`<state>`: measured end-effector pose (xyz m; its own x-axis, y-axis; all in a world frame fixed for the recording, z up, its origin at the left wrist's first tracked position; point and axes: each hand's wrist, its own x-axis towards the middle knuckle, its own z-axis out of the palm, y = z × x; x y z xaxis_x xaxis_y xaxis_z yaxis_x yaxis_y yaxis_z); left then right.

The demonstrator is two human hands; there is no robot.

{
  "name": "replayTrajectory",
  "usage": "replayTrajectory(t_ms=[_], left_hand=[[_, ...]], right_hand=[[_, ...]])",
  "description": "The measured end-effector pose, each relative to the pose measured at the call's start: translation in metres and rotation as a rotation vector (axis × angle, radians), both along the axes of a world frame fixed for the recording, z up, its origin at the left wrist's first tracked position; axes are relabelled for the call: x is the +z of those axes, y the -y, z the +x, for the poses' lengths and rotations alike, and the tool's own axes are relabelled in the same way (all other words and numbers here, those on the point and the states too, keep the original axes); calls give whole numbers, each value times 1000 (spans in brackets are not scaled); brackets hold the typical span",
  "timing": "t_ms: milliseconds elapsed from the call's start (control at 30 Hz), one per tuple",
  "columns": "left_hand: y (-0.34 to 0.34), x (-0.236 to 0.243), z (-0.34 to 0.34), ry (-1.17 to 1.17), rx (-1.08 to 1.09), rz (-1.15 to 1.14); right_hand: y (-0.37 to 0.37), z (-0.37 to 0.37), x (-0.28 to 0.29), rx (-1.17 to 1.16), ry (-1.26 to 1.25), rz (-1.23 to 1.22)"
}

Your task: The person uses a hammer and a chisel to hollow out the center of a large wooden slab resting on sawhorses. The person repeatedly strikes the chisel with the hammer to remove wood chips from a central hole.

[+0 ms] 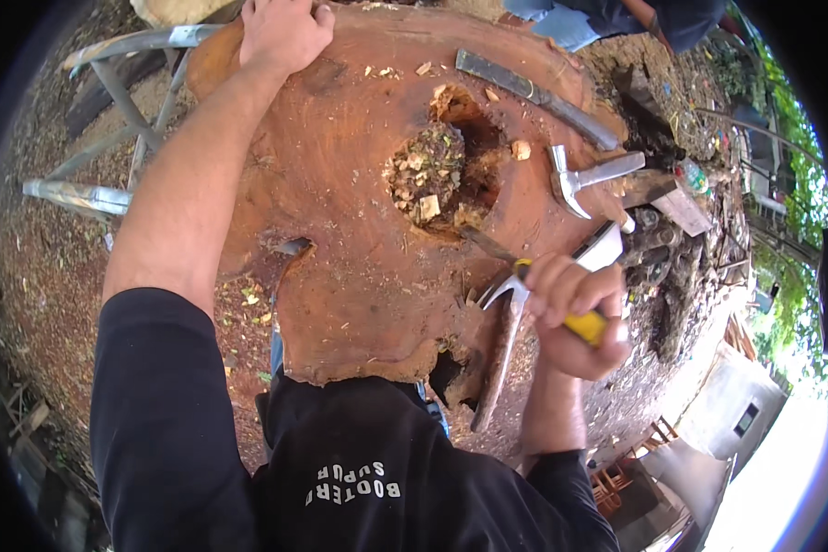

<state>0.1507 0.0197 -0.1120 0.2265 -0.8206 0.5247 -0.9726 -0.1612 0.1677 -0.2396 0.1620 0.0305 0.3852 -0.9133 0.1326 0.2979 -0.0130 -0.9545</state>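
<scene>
A thick reddish-brown wood slab (pixel 340 184) lies before me, with a rough hollow (pixel 428 170) full of wood chips and crumbs. My right hand (pixel 575 313) is closed round the yellow handle of a chisel (pixel 492 245), whose blade tip meets the hollow's near edge. My left hand (pixel 285 35) rests on the slab's far left edge, thumb apart; its fingertips run out of the picture. Beside my right hand lies a claw hammer (pixel 500 359) with a worn wooden handle. A second claw hammer (pixel 598 173) and a long flat metal tool (pixel 538 97) lie on the slab's right side.
A metal-framed stand (pixel 124 115) is at the left. Another person's dark clothing (pixel 681 18) shows at the top right. A pale wedge-shaped piece (pixel 600 247) lies behind my right hand, and wood blocks (pixel 681 207) sit past the slab's right edge. Leaf-strewn ground surrounds it.
</scene>
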Motion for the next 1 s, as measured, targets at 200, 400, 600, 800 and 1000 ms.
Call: replayTrajectory(t_ms=[200, 400, 600, 800, 1000], left_hand=[[2, -5, 1, -42, -47, -12], [4, 0, -3, -39, -44, -29], [3, 1, -1, -74, -34, 16], [4, 6, -7, -58, -47, 30], [2, -4, -1, -54, -62, -12]], right_hand=[[61, 37, 123, 335, -65, -230], [30, 28, -32, 128, -141, 50], [20, 24, -36, 75, -39, 5], [30, 27, -21, 167, -125, 42], [23, 20, -11, 194, -292, 167]])
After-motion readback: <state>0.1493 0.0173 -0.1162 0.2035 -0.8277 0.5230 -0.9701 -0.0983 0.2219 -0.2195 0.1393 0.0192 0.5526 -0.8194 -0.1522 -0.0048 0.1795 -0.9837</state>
